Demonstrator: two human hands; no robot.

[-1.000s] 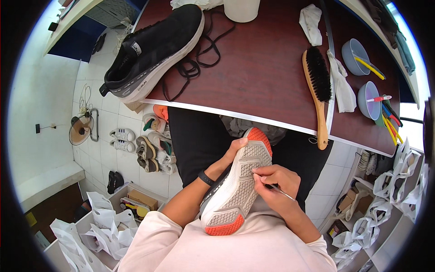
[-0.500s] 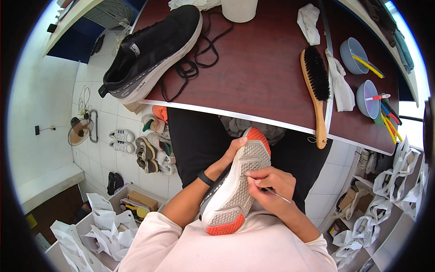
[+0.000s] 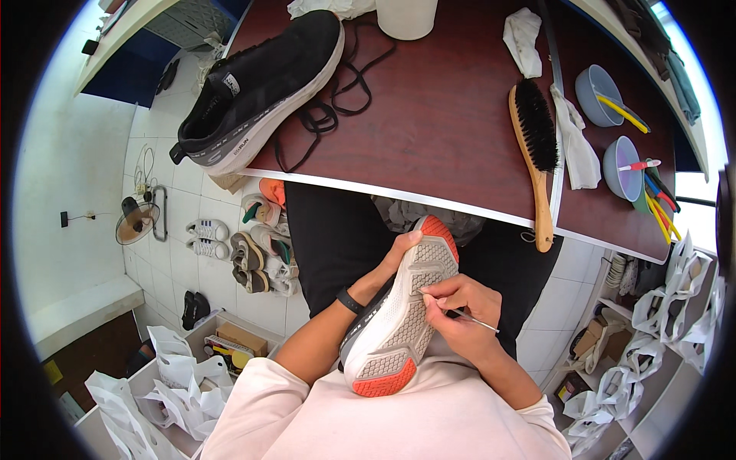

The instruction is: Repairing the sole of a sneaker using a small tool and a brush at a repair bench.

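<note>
My left hand point(image 3: 397, 257) grips a white and black sneaker point(image 3: 408, 334) near its toe, sole turned up, with grey hexagon tread and red-orange patches at toe and heel. The shoe's heel rests against my shirt over my lap. My right hand point(image 3: 462, 310) pinches a thin metal tool point(image 3: 481, 322), its near tip at the middle of the tread. Above them on the dark red table point(image 3: 441, 103) lies a black sneaker point(image 3: 268, 80) with loose laces, and at the right a wooden brush point(image 3: 534, 138) with black bristles.
White cloths point(image 3: 575, 142), two blue bowls point(image 3: 602, 111) with yellow-handled tools and a white container point(image 3: 406, 15) are on the table. Several shoes point(image 3: 249, 264) and a fan point(image 3: 134, 218) stand on the tiled floor. Crates of white bags point(image 3: 176, 383) flank me on both sides.
My right hand and the metal tool have shifted slightly left along the sole since a second ago. My left hand still grips the shoe in nearly the same spot.
</note>
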